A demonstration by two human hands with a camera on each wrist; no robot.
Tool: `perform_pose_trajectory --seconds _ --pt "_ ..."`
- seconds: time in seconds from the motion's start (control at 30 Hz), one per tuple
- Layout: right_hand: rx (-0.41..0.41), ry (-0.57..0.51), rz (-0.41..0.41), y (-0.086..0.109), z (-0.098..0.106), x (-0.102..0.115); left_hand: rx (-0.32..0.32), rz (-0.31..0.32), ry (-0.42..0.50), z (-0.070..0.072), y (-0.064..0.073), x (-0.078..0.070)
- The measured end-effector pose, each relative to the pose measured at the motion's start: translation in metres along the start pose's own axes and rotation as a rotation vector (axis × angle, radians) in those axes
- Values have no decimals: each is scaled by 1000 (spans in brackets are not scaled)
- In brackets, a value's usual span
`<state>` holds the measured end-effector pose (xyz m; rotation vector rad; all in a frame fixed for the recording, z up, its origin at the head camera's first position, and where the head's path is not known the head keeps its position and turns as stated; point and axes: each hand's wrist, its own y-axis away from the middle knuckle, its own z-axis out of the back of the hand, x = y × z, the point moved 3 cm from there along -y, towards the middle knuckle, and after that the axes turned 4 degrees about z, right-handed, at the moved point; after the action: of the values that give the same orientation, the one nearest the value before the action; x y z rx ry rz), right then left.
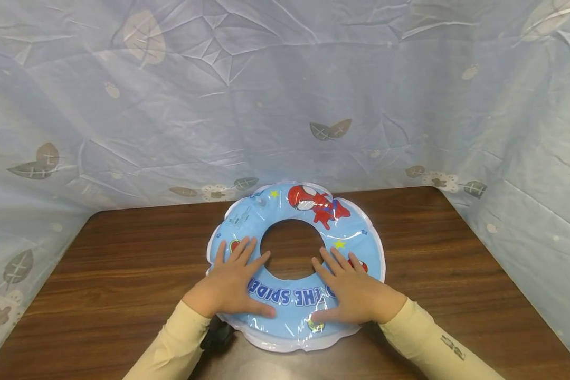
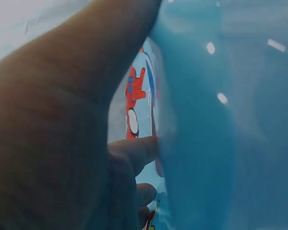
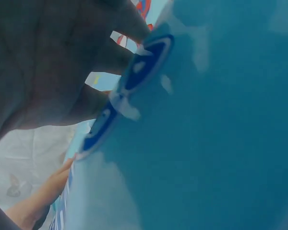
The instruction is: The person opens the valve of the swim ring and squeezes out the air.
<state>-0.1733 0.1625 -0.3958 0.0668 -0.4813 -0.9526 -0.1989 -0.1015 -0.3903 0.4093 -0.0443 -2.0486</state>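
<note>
On inflatable ring (image 1: 291, 321), left hand (image 1: 228, 285), right hand (image 1: 358, 293)

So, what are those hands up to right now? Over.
Left hand and right hand: fingers spread, resting on blue ring. Ring lying on brown table. Nothing visibly in the way.

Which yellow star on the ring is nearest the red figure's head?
The far star on the ring, left of the figure's head; the other clear star sits just past the right hand.

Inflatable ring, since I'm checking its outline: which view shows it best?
Head view: the inflatable ring shows almost whole. Left wrist gives close blue surface, part of a red figure; right wrist, blue surface and lettering.
</note>
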Motion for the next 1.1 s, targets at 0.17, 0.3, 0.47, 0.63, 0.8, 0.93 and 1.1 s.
perform_pose_trajectory --seconds 0.17,0.3,0.47,0.63,0.8,0.93,1.1 --pt "17 3 -20 -1 -2 -1 1 7 -13 -4 -2 1" --pt "20 1 -29 -2 -2 -2 4 10 -26 -7 -4 1" --pt "30 5 -38 -3 -3 -2 9 11 -31 -9 -5 1" --pt "34 11 -42 -4 -1 -2 24 26 -25 -10 -5 2" --pt "36 10 -42 -5 -1 -1 33 41 -20 -10 -6 2" --pt "39 2 -41 -5 -1 -1 40 44 -22 -11 -5 1" --pt "40 -16 -34 -2 -1 -2 51 39 -8 -11 -4 -2"
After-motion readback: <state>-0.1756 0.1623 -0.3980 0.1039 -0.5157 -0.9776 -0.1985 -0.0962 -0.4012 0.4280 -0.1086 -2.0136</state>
